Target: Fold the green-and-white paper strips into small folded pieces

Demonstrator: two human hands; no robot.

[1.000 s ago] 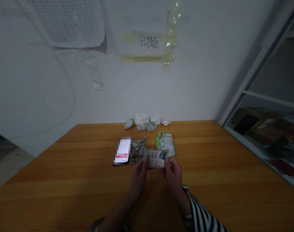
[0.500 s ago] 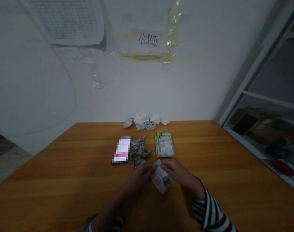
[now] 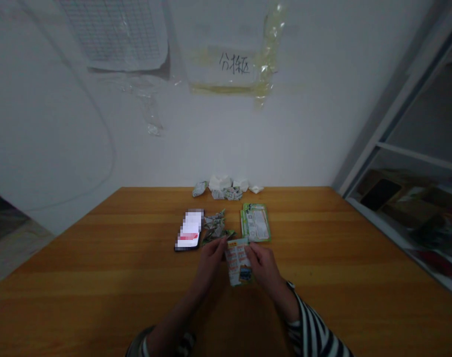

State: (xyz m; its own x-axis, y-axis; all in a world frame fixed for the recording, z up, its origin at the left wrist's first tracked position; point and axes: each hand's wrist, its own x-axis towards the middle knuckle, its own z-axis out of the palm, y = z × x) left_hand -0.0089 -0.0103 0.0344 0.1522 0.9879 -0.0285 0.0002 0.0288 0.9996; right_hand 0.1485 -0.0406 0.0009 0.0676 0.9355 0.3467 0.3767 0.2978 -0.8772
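A small printed packet (image 3: 238,263), white with orange print, a green edge and a bluish picture near its lower right, is held up over the table. My left hand (image 3: 211,259) pinches its upper left edge. On the other side, the fingers of my right hand (image 3: 263,262) are closed on its upper right corner. Just beyond my right hand lies a stack of green-edged packets (image 3: 256,225). Crumpled printed scraps (image 3: 215,225) lie beyond my left hand, partly hidden by it.
Left of the scraps lies a phone (image 3: 191,230) with its screen lit and blurred. White tissue wads (image 3: 220,182) and crumpled printed pieces (image 3: 231,193) sit along the wall edge of the wooden table (image 3: 110,258). A cluttered shelf (image 3: 408,198) stands at the right.
The packet has turned from a slanted position to nearly upright, its printed face now squarer to me. My left hand has shifted up its left side; my right hand has moved slightly lower.
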